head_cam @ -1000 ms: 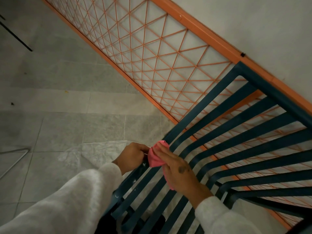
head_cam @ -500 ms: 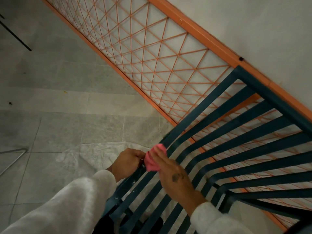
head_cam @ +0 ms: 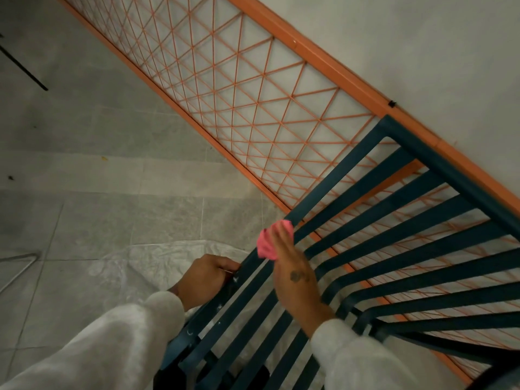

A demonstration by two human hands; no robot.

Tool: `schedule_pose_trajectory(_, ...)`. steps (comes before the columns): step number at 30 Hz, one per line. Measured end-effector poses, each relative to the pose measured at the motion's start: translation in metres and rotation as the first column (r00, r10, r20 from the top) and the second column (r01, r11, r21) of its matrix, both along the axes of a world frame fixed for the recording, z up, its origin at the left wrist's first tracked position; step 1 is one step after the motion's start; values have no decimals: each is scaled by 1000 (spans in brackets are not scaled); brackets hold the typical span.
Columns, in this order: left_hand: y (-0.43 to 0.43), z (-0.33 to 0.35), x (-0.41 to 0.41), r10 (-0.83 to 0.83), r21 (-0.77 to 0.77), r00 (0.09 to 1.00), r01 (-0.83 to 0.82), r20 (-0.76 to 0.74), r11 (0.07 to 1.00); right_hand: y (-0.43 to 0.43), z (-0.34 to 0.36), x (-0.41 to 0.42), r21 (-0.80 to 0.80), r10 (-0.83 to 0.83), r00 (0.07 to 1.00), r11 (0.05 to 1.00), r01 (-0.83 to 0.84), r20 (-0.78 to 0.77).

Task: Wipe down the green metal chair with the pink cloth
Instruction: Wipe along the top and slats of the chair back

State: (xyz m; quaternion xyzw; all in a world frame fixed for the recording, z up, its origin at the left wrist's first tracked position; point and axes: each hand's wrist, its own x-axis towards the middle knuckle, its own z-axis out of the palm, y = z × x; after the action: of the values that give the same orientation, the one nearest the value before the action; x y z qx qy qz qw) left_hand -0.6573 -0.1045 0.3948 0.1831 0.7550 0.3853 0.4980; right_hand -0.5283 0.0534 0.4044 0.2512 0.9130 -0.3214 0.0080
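The dark green metal chair (head_cam: 394, 237) with long flat slats fills the lower right of the head view, its top rail against the wall. My right hand (head_cam: 295, 274) presses the bunched pink cloth (head_cam: 270, 243) onto the outermost left slat, about halfway up it. My left hand (head_cam: 208, 280) grips the chair's left edge lower down, fingers wrapped around the bar. White specks show on the frame below my left hand.
An orange metal lattice panel (head_cam: 225, 88) leans along the white wall behind the chair. A whitish plastic sheet (head_cam: 135, 266) lies on the grey tiled floor under the chair. A thin metal rod (head_cam: 19, 266) shows at the left edge.
My right hand has slid the pink cloth up the slat, away from my left hand. The left hand stays gripping the chair's edge.
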Motion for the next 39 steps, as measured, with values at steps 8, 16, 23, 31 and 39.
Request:
schedule_pose_trajectory(8,-3,-4,-3,-64,-5,996,63,-56,998,48,19,9,100,393,912,909,-405,120)
schedule_pose_trajectory(16,-5,-1,0,-34,-11,999,34,-16,999,21,2,-6,34,-32,999,999,30,40)
schedule_pose_trajectory(23,-40,-5,1,30,-63,991,-22,133,998,-51,13,4,-560,-209,971,793,240,119)
schedule_pose_trajectory(31,-78,-12,13,59,-60,986,-50,157,997,-68,0,33,-152,239,968,962,-225,80)
schedule_pose_trajectory(39,-88,-12,15,67,-50,982,-59,179,997,-60,-9,9,-220,-179,983,958,183,41)
